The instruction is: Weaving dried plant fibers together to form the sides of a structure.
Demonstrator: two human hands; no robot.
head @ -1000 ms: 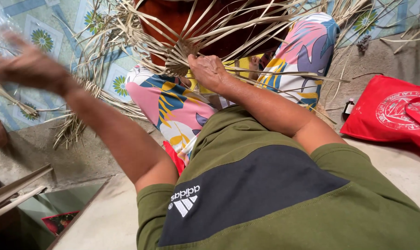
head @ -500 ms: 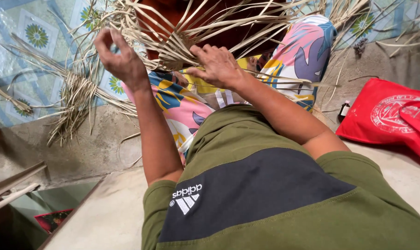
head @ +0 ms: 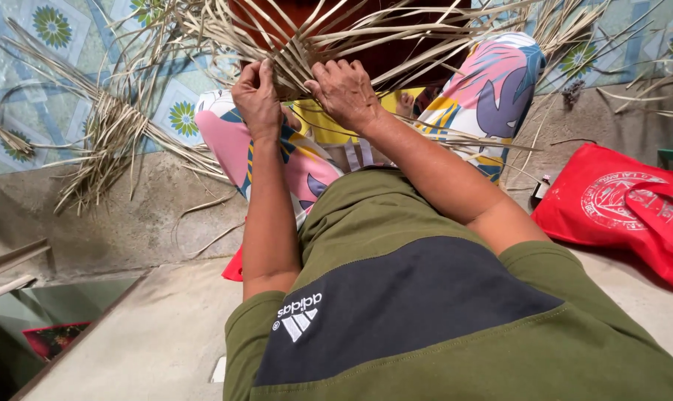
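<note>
Your left hand (head: 256, 93) and right hand (head: 344, 89) sit side by side, each grip clamped on the dried palm-leaf strips (head: 306, 44) of the half-woven piece above your floral-clad knees (head: 492, 82); a red bag (head: 618, 208) lies on the floor.

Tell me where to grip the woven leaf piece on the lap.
Grip the woven piece at its tight plaited centre, from the near side, where the left hand and right hand already pinch it. The loose strips fan away from there and would likely bend or slip.
</note>
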